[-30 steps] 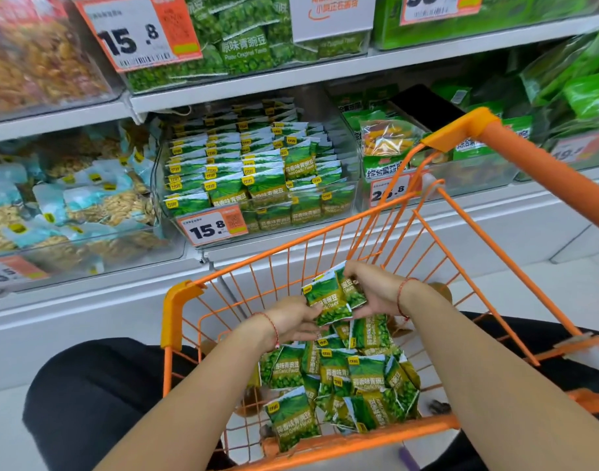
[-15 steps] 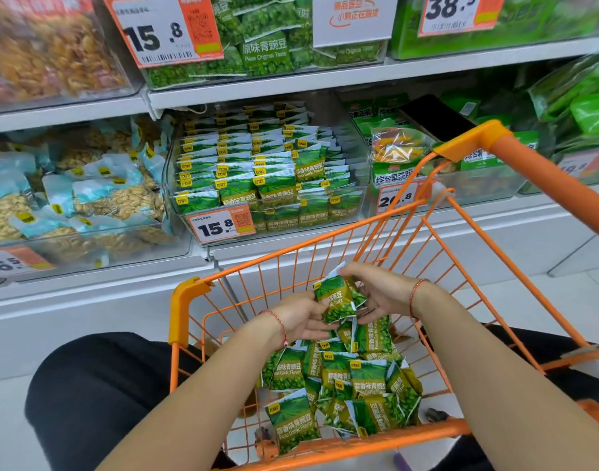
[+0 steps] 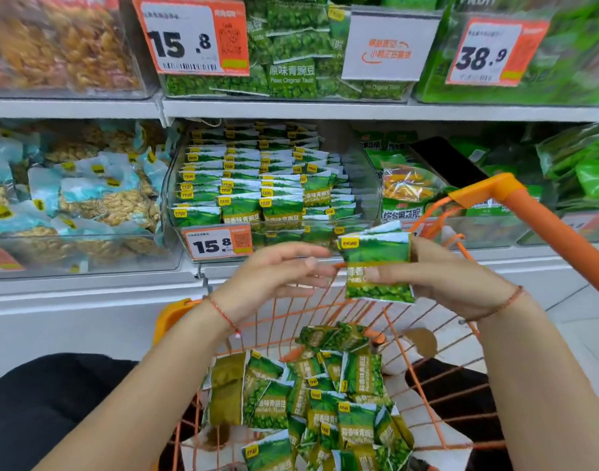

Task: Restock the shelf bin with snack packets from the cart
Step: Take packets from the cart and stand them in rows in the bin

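Right hand (image 3: 437, 277) pinches a small stack of green snack packets (image 3: 376, 266) above the cart (image 3: 515, 198), squared for the shelf bin (image 3: 366, 185); left hand (image 3: 274, 280) hovers beside, fingers (image 3: 305, 261) straight, empty.

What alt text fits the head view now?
The right hand holds green snack packets above the orange wire cart, the open left hand beside them, before the clear plastic shelf bin of matching packets.

We look from a single head-worn wide-angle camera, facing forward and down: the shelf bin (image 3: 274, 185) close ahead at centre, the orange cart (image 3: 529, 212) directly beneath, both forearms reaching in from below.
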Demonstrator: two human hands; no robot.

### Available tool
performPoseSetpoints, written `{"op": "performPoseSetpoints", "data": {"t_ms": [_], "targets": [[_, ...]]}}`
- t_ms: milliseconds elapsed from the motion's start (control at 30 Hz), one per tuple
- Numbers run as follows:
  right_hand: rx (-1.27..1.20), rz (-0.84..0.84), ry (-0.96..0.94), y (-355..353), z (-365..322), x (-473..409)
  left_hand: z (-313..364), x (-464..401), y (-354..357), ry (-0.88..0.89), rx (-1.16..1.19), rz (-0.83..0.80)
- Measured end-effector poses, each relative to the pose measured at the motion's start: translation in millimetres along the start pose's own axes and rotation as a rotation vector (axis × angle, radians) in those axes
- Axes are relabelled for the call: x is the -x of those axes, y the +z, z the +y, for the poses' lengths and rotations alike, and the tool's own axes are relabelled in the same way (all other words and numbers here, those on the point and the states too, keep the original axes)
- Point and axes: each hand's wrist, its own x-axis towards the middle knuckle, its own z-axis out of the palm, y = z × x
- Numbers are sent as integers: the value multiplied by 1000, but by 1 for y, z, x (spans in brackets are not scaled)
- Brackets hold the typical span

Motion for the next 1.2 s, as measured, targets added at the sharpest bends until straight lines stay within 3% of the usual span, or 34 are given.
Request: {"op": "performPoseSetpoints", "data": {"t_ms": [67,133,200,367,600,667,833,1200], "targets": [[-81,178,-84,-6,-19,-10,-4,-4,-15,256,57,315],[-74,309,-119,-9,-35,-34,-20,-13,-28,401,-119,605],[-55,352,-135,-12,-39,-65,-34,-19,-34,417,-289,705],[-101,403,23,-15,-34,-128,-43,-21,-34,410,-506,684],[-318,306,42,-10,-27,-163,-46,-21,-35,447,-562,650],[-272,265,67,-7,-29,-167,-47,-23,-36,443,-583,642],[-3,407,110,-6,-22,-169,-49,-24,-37,427,-537,650],[-50,394,35,5,-30,-174,-49,-25,-36,406,-568,640]]}}
